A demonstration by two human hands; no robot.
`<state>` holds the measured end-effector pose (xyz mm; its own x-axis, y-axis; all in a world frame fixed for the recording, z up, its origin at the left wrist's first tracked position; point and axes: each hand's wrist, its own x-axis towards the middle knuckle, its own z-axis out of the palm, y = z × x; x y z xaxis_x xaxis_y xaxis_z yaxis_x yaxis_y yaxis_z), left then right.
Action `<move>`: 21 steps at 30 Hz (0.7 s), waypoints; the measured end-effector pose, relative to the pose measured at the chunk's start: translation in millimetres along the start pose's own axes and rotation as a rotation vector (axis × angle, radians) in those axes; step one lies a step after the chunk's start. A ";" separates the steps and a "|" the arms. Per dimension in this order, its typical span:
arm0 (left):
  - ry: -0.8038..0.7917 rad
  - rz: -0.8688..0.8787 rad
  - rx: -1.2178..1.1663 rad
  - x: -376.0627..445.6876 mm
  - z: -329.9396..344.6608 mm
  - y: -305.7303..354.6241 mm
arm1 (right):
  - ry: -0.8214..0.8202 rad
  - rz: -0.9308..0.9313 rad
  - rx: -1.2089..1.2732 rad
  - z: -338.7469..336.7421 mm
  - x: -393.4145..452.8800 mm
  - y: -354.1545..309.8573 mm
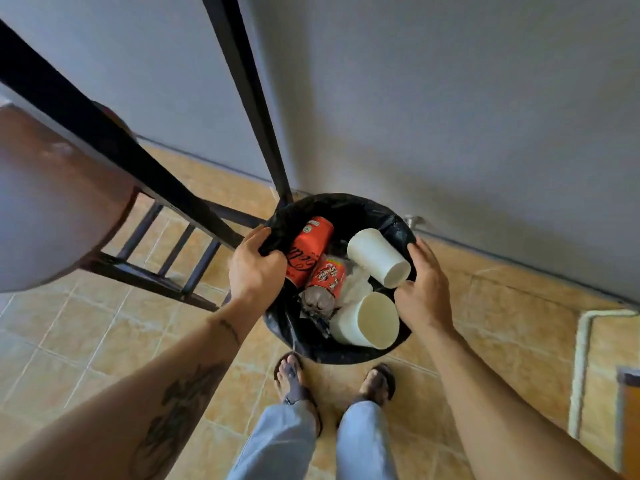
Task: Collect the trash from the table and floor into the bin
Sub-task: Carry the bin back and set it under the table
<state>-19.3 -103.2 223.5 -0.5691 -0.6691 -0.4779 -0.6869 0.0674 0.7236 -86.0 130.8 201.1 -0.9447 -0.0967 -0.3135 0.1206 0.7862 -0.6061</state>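
A round bin (pixel 349 206) lined with a black bag stands on the tiled floor by the wall. Inside lie a tall red cola can (pixel 310 251), a shorter red can (pixel 325 280), crumpled white paper (pixel 356 284) and two white paper cups (pixel 375 258) (pixel 367 320). My left hand (pixel 256 268) grips the black bag at the bin's left rim. My right hand (pixel 424 289) is closed over the bin's right rim, fingers on the outside and thumb at the edge.
A brown round table top (pixel 52 209) on a black metal frame (pixel 173 192) stands to the left, one leg touching the bin's far rim. My sandalled feet (pixel 332 382) stand just before the bin. A grey wall runs behind. A rug edge (pixel 585 358) lies right.
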 end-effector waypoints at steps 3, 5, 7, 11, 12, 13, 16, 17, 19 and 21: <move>0.002 -0.026 -0.057 54.5 45.1 -35.5 | -0.056 0.018 0.017 50.3 51.8 35.0; 0.023 -0.070 -0.067 86.5 72.2 -60.9 | -0.104 0.021 0.022 81.7 82.0 57.4; 0.035 -0.074 -0.058 112.9 96.3 -87.2 | -0.136 0.009 0.018 110.0 107.2 77.9; 0.048 -0.017 -0.010 156.5 136.1 -131.4 | -0.180 -0.002 -0.002 160.9 147.5 111.3; 0.043 0.008 0.005 165.7 144.4 -140.4 | -0.189 -0.009 -0.011 171.4 155.4 118.5; 0.031 0.034 0.025 173.3 151.4 -147.6 | -0.200 -0.019 -0.023 180.2 161.9 124.7; -0.010 0.089 0.098 195.1 165.8 -173.2 | -0.231 -0.050 -0.049 199.8 175.9 138.9; -0.029 0.111 0.125 199.5 169.2 -179.8 | -0.236 -0.059 -0.064 204.7 178.4 142.7; -0.044 0.171 0.191 205.6 173.1 -189.8 | -0.241 -0.086 -0.088 211.9 181.0 147.5; -0.031 0.171 0.218 207.6 173.3 -192.6 | -0.257 -0.097 -0.115 215.1 182.9 148.0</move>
<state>-83.5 -126.8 -101.4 -0.6963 -0.6119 -0.3752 -0.6587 0.3370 0.6727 -175.4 98.1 -103.2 -0.8401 -0.3149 -0.4416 -0.0158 0.8280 -0.5605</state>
